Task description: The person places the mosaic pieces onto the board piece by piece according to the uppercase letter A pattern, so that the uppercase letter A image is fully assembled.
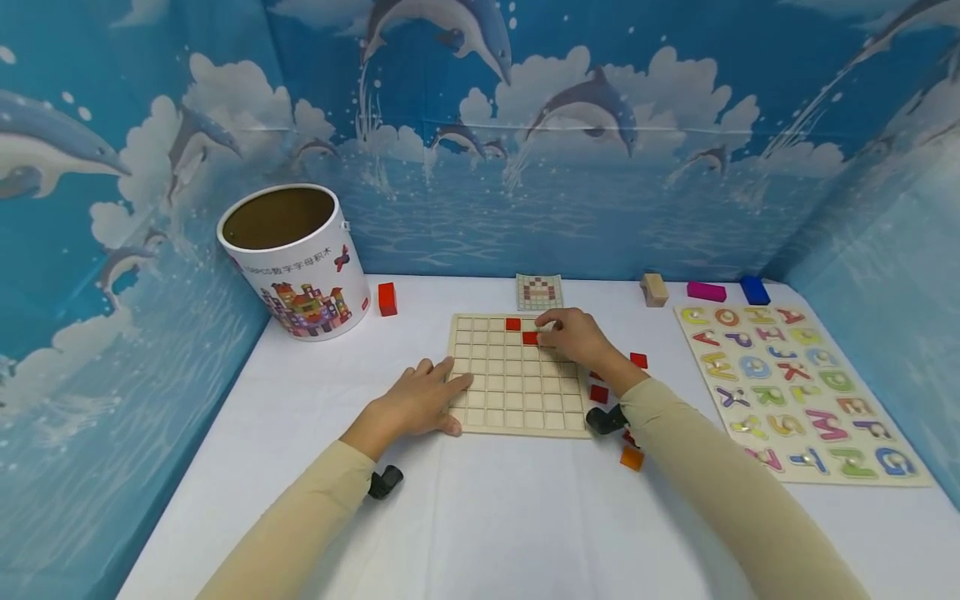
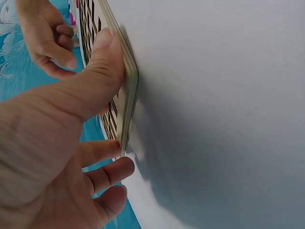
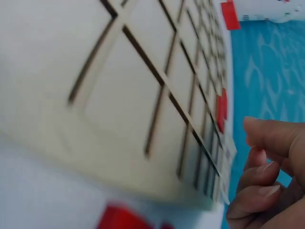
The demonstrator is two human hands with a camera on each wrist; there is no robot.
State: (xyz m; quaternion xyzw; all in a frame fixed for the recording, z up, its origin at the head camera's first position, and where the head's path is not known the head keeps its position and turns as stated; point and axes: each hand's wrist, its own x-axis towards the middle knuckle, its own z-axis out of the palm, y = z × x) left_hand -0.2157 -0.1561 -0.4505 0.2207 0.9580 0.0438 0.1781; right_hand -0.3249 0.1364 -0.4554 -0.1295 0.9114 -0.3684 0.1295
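Two hands at a wooden grid board (image 1: 517, 375) on a white table (image 1: 525, 517).

Left hand (image 1: 420, 402) pressed flat on the board's near left corner, fingers (image 2: 107, 174) relaxed, thumb along the near edge, gripping nothing. Right hand (image 1: 573, 335) at the far right of the grid, fingers (image 3: 259, 164) curled, tips at a red tile (image 1: 530, 337) seated in a cell; a second red tile (image 1: 513, 324) one cell up and left. Loose red tiles (image 1: 598, 393) just beside the right wrist.
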